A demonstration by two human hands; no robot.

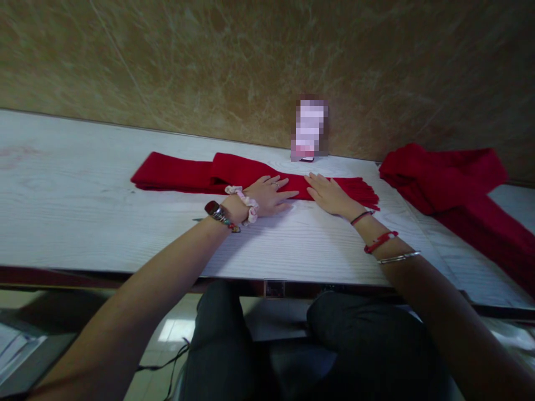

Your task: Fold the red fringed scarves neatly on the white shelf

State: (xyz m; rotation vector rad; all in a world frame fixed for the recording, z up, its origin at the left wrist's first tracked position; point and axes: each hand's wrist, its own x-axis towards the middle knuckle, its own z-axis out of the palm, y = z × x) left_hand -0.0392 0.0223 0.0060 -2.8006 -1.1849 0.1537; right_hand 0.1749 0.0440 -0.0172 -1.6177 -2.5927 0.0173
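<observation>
A red scarf [179, 172] lies folded lengthwise in a long strip on the white table. Its fringed end points right, and a second fold lies over its middle. My left hand [267, 196] rests flat on the middle of the scarf, fingers spread and pointing right. Just to the right, my right hand [328, 193] lies on the scarf close to the fringe, its fingers stretched out toward the upper left. Neither hand grips the cloth; both press on it from above. The scarf's underside is hidden.
Another red scarf [443, 178] lies loosely heaped on the right of the table [83, 223]. A phone [310, 128], blurred out, leans on the brown marbled wall [188, 67] behind. The table's front edge runs just above my knees.
</observation>
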